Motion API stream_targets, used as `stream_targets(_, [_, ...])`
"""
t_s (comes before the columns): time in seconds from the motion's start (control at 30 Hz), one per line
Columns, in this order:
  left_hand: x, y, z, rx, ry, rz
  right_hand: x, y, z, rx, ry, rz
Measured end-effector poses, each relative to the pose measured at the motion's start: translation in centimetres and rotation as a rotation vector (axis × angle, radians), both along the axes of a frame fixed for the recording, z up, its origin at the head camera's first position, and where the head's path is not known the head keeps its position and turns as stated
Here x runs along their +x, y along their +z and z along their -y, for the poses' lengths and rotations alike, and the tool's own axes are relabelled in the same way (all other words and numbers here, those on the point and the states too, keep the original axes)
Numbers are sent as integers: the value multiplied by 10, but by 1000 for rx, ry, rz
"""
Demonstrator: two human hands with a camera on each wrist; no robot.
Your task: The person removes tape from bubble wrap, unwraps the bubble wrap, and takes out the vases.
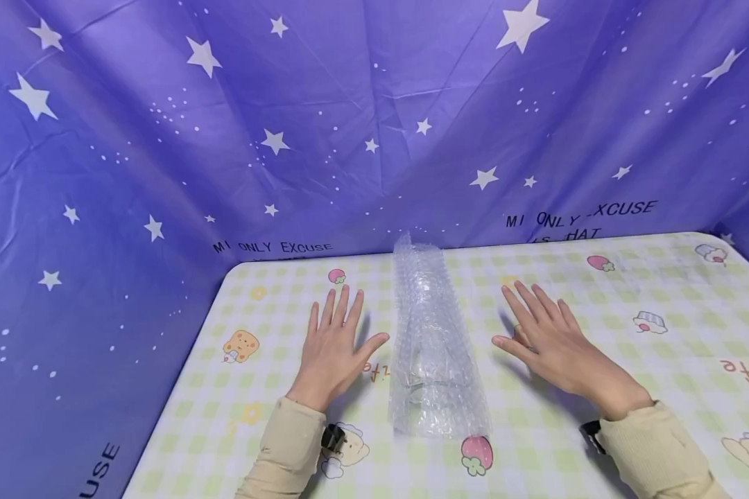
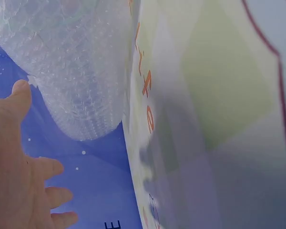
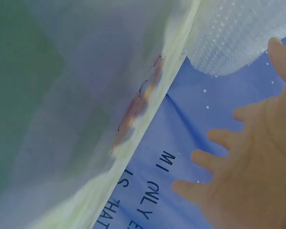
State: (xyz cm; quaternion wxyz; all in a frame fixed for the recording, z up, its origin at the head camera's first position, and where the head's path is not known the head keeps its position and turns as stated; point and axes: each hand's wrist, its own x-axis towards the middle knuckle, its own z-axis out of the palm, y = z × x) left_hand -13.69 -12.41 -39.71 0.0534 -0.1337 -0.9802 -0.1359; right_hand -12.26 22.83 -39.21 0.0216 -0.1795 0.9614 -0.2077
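Note:
A clear item in bubble wrap (image 1: pixel 433 346) lies lengthwise on the table between my two hands, its far end near the back edge. Through the wrap a rounded, glass-like outline shows faintly; its exact kind is hidden. To its left my left hand (image 1: pixel 333 346) is held palm down with fingers straight and spread, apart from the wrap. On the other side my right hand (image 1: pixel 549 343) is spread the same way, also touching nothing. The left wrist view shows the bubble wrap (image 2: pixel 81 71) beyond the left thumb; in the right wrist view the wrap (image 3: pixel 238 33) appears past the right thumb.
The table (image 1: pixel 212 436) has a green-and-white checked cover printed with strawberries, cupcakes and bread figures. A purple-blue curtain (image 1: pixel 349 90) with white stars and lettering hangs behind and at the sides. Dark wrist straps (image 1: pixel 333 439) show at both cuffs.

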Motion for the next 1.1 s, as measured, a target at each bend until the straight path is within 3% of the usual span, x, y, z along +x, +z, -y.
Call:
stream_targets(0.5, [0,7,-1,-13,1,13,-3,4,3,-94,47,6])
stream_targets(1.1, [-2,19,-9,54,-29,-27,-12,1,33,-134,90,0])
